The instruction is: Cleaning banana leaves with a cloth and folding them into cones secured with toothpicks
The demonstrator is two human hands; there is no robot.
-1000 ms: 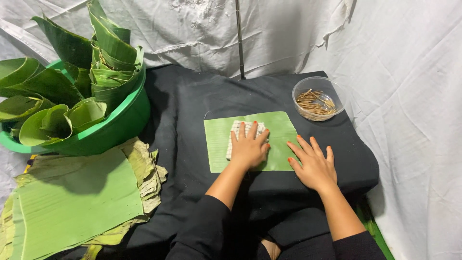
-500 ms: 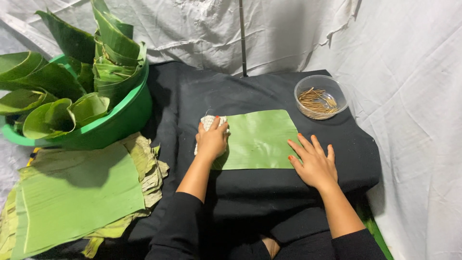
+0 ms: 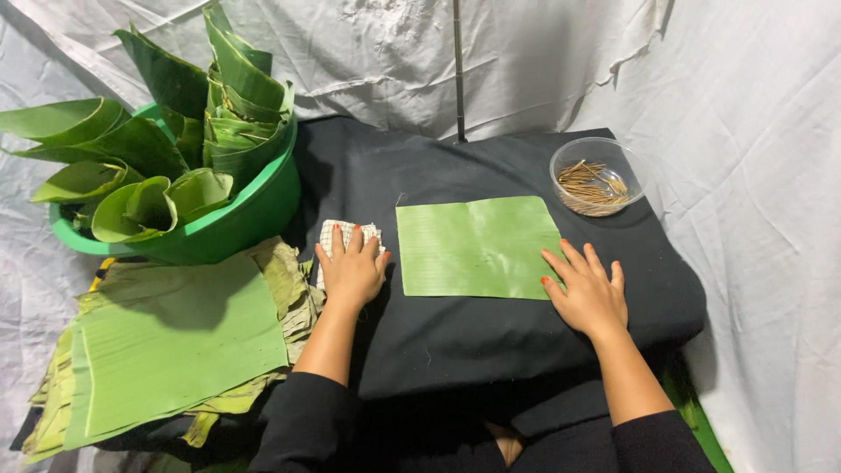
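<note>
Slid leftward off the banana leaf sheet (image 3: 477, 247), left hand (image 3: 352, 270) now flat, fingers spread on the checked cloth (image 3: 337, 235) beside it; right hand (image 3: 589, 293) open, pinning the sheet's right corner on the black tabletop (image 3: 438, 333).

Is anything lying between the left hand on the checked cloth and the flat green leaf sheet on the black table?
No. Only bare black tabletop separates the left hand, resting on the checked cloth, from the rectangular green leaf sheet.
</note>
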